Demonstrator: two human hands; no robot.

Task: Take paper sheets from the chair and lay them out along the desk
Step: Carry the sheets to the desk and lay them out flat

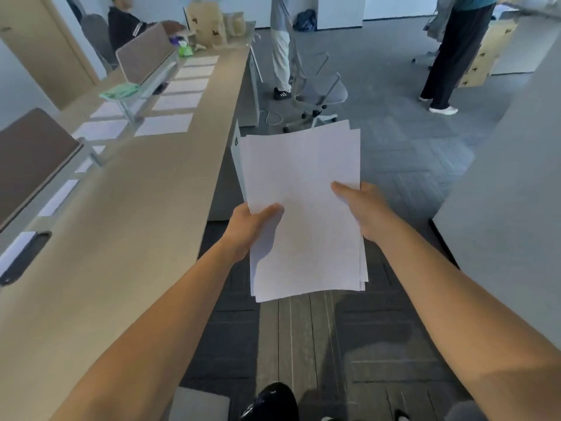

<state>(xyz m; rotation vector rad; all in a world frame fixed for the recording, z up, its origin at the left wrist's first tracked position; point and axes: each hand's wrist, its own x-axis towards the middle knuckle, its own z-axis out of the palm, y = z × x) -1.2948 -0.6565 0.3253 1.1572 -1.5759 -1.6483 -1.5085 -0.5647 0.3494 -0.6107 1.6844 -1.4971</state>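
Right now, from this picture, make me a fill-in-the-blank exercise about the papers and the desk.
1. The left hand and the right hand grip one stack of sheets, held above the ____.
2. The desk runs along the person's ____ side.
3. The laid-out sheets lie at the desk's ____ end.
Missing words: floor; left; far.

- No word, number or brand name can be read anywhere.
- The paper sheets (303, 214) held up in front look blank.
- The laid-out sheets (179, 101) along the desk (127, 238) show plain white.
- The paper bag (208, 24) at the desk's far end carries dark marks, too blurred to read.
- The cardboard boxes (482, 60) on the floor bear small dark prints that cannot be read.
- The white cabinet (237, 153) by the desk's right edge has one tiny dark mark, unreadable.
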